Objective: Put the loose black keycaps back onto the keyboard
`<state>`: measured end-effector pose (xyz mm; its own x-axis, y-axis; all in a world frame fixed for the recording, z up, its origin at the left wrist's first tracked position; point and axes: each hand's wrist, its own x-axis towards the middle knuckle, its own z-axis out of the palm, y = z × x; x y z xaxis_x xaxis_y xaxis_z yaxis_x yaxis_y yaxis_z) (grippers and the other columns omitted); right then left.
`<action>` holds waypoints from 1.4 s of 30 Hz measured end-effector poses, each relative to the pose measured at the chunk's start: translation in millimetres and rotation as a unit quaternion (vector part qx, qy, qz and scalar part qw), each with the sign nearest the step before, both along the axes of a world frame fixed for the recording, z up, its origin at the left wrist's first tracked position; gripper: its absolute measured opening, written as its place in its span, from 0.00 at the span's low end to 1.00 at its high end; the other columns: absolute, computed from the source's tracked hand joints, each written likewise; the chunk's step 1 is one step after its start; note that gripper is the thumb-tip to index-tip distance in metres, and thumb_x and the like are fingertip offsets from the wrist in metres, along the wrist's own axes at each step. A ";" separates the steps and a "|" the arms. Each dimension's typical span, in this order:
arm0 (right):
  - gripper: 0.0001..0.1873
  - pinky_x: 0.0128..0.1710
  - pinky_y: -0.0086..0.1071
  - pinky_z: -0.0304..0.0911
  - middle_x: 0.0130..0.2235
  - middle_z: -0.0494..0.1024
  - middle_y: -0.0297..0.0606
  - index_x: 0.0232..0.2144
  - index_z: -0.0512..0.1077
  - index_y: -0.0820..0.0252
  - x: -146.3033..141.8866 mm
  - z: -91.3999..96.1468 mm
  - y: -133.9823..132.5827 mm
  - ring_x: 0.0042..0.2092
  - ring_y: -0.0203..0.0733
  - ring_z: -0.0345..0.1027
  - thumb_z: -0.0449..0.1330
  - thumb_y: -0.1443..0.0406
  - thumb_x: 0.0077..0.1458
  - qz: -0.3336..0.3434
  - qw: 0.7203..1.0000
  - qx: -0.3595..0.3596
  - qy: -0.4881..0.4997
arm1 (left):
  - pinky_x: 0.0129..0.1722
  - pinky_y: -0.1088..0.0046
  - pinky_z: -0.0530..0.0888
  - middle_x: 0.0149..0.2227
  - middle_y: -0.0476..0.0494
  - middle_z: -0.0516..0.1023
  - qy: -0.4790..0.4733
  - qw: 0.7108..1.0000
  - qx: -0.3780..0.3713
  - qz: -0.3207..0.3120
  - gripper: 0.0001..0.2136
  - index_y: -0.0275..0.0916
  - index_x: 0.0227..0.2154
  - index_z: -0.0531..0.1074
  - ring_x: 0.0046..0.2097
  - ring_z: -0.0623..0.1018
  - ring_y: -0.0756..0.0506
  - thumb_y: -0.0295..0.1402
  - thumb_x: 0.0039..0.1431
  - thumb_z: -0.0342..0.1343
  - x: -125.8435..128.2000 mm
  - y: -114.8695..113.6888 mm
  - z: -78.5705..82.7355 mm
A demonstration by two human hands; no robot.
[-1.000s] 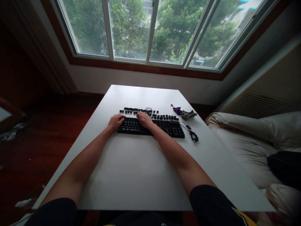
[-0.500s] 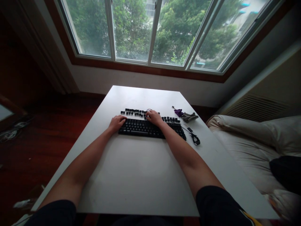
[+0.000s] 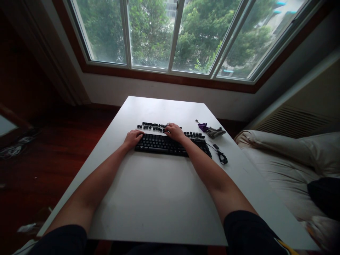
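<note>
A black keyboard [image 3: 162, 144] lies across the middle of a white table [image 3: 159, 198]. A row of loose black keycaps [image 3: 152, 126] runs along its far side. My left hand [image 3: 132, 138] grips the keyboard's left end with curled fingers. My right hand [image 3: 174, 131] reaches over the keyboard's far edge to the keycap row, fingers bent down onto the caps; whether it holds one is hidden.
To the right of the keyboard lie a purple-handled brush [image 3: 211, 130] and a small black tool with a cord [image 3: 221, 156]. A bed with pale bedding [image 3: 287, 159] stands against the table's right side. A wide window [image 3: 172, 35] is behind the table; dark wooden floor lies left.
My right hand moved from the keyboard's middle keys rightward and away, to the row of loose keycaps. The left hand stayed on the keyboard's left end.
</note>
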<state>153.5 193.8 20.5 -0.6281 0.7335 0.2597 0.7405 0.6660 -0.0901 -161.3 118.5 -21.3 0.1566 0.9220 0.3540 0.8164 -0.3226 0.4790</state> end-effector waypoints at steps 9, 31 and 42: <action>0.05 0.34 0.28 0.56 0.32 0.75 0.34 0.35 0.75 0.60 18.8 8.8 -32.0 0.33 0.35 0.65 0.62 0.65 0.55 0.084 0.977 -0.177 0.081 | 0.56 0.61 0.69 0.49 0.47 0.79 -0.005 1.000 0.004 -0.002 0.13 0.48 0.45 0.79 0.52 0.74 0.41 0.38 0.64 0.50 -0.4 2.5 -4.0; 0.04 0.35 0.33 0.57 0.35 0.79 0.39 0.32 0.77 0.55 -12.4 42.0 -46.5 0.37 0.44 0.70 0.64 0.65 0.51 0.065 0.977 -0.123 -0.159 | 0.56 0.60 0.69 0.50 0.47 0.79 -0.006 1.000 -0.008 0.006 0.14 0.48 0.45 0.79 0.53 0.74 0.40 0.37 0.64 0.50 -1.0 -2.4 -2.4; 0.09 0.34 0.32 0.57 0.35 0.80 0.39 0.35 0.78 0.56 -6.0 37.0 -36.5 0.37 0.43 0.70 0.61 0.59 0.58 0.066 0.981 -0.136 -0.119 | 0.56 0.60 0.69 0.50 0.46 0.79 -0.003 1.000 -0.008 0.003 0.14 0.47 0.46 0.79 0.53 0.73 0.40 0.37 0.64 0.50 -1.1 -1.3 -2.0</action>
